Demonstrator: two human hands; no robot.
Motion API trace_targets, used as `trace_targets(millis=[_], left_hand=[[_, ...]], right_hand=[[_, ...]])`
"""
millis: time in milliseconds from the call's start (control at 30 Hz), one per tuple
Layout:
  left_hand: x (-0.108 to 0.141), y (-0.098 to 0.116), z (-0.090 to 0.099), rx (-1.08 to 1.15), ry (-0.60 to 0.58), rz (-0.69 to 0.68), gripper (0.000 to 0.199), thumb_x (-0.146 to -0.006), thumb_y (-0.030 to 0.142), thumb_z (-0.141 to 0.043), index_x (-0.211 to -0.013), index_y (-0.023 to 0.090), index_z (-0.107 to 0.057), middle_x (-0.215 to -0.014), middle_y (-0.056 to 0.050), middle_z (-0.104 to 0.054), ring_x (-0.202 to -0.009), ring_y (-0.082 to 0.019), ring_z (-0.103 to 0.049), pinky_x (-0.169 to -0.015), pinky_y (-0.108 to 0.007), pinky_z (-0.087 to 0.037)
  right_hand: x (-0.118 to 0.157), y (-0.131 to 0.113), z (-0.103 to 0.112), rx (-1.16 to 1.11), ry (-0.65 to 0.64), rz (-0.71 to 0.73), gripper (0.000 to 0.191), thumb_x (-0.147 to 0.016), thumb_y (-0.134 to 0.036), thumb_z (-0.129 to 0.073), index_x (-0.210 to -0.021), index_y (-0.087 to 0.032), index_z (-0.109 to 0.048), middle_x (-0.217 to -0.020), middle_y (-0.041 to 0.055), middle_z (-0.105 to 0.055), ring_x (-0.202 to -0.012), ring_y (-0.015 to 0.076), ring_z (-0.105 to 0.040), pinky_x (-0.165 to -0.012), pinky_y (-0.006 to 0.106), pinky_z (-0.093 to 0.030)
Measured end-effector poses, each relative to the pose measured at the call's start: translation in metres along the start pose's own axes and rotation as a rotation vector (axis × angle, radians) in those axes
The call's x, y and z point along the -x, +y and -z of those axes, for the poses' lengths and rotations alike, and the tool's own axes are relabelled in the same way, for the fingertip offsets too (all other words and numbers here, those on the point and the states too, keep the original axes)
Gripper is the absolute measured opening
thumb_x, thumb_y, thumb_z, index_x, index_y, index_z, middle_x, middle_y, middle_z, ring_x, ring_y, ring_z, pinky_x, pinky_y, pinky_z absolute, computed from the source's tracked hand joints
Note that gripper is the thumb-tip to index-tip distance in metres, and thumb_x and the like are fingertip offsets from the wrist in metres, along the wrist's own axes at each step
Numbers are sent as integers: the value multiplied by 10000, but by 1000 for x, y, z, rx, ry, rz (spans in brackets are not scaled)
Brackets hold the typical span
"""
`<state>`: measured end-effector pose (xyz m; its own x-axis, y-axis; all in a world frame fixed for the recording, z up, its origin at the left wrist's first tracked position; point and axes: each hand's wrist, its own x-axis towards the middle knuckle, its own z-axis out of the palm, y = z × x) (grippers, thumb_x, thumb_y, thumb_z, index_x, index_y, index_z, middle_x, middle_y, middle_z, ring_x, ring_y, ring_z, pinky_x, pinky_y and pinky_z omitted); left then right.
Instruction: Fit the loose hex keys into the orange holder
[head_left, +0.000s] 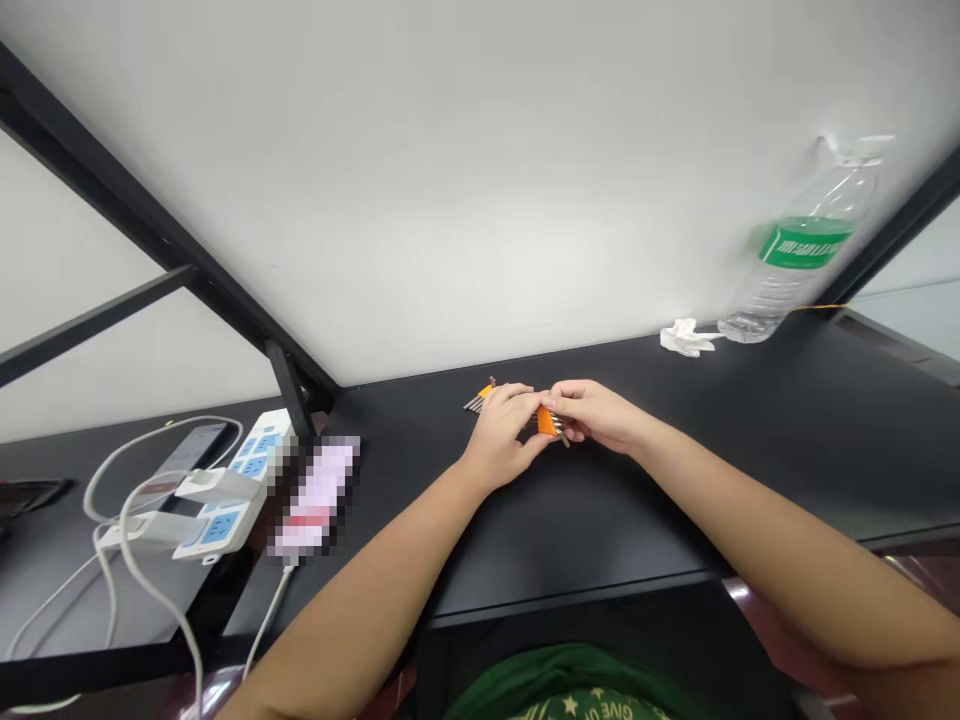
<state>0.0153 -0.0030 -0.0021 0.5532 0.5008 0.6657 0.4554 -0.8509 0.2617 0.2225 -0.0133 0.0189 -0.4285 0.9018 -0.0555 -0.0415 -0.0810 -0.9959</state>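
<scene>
A bundle of thin metallic rods with orange parts (547,421) lies at the middle of the black table (600,530). My left hand (504,436) rests over the bundle, its fingers covering the middle and its thumb beside the right orange part. Rod ends and another orange part show beyond its fingertips at the left. At the bundle's right end, my right hand (600,415) pinches with thumb and forefinger close to the orange part and rod tips. Both hands hide much of the bundle, so its exact build cannot be made out.
Left of my hands lie a pixelated phone (315,500) on a white cable and a white power strip (244,490) with plugs. A crumpled tissue (686,338) and a large clear bottle (795,245) stand by the wall at the back right. Black frame bars (150,225) rise at left.
</scene>
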Motion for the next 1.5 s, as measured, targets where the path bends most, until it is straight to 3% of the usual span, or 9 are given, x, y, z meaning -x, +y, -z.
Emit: trace_targets(millis=[200,333,467,633,867,967,1167,1333,1500], left_hand=[[-1,-1,-2,26,-86,111,544,-911,292,-674,-1426,273,-500,-1336,-77,-643,-1284,-258,-551,-1110,-477,-445],[-2,-10,6,-61,-88,178,633,-878,331,-698,-1456,250,-453,-1443,-91,-567,-1338,-275,-508,-1142,-478,-417],[-4,-35,22,-229,-44,481,449,-844,319,-653,-1263,176,-583,-1298,-130,-624,-1195,-305,-564,-1023,-458,-481],[-3,-60,28,-355,-256,740,579,-847,526,-622,-1320,194,-580,-1341,-151,-604,-1254,-364,-515,-986,-479,-452],[-5,-58,15,-351,-320,720,422,-853,517,-660,-1172,244,-697,-1225,-97,-650,-1158,-300,-564,-934,-404,-448],[-5,-51,13,-287,-335,679,386,-836,481,-702,-1143,246,-706,-1167,-70,-663,-1120,-274,-581,-924,-386,-442],[-6,-25,6,-150,-382,497,297,-814,443,-751,-1037,251,-707,-1080,-42,-675,-1059,-256,-595,-908,-393,-440],[-10,-10,-3,-192,-398,477,149,-788,339,-720,-848,220,-654,-957,-51,-661,-965,-259,-602,-819,-385,-450],[-9,-4,-7,-218,-349,487,140,-781,345,-689,-820,230,-619,-949,-43,-657,-940,-256,-596,-796,-382,-436]], right_hand=[[-4,6,-4,91,-59,27,456,-848,-616,-665,-822,-183,-526,-655,-7,-607,-576,134,-633,-472,218,-468],[-9,9,10,446,102,80,364,-915,-520,-588,-787,-183,-534,-653,-7,-608,-536,100,-548,-525,225,-440],[-14,12,39,1014,290,269,271,-939,-363,-568,-743,-178,-546,-793,15,-600,-693,110,-527,-698,248,-430],[-22,17,65,1334,279,179,153,-962,-300,-558,-908,-181,-638,-988,42,-586,-766,114,-532,-723,238,-400],[-32,17,68,1458,425,53,263,-992,-327,-510,-1154,-194,-668,-1188,124,-588,-1035,222,-555,-846,312,-433],[-32,18,56,1429,516,159,314,-989,-345,-521,-1216,-175,-656,-1238,153,-588,-1143,271,-518,-936,375,-432],[-36,31,6,1040,186,370,398,-972,-435,-573,-1275,-179,-613,-1169,82,-605,-938,140,-593,-880,276,-479],[-38,37,-16,1321,187,331,347,-1045,-370,-414,-1006,-144,-675,-1013,86,-607,-931,161,-564,-895,295,-447],[-35,39,-15,1539,196,292,406,-1073,-396,-321,-1049,-163,-653,-1013,90,-628,-940,189,-581,-888,316,-438]])
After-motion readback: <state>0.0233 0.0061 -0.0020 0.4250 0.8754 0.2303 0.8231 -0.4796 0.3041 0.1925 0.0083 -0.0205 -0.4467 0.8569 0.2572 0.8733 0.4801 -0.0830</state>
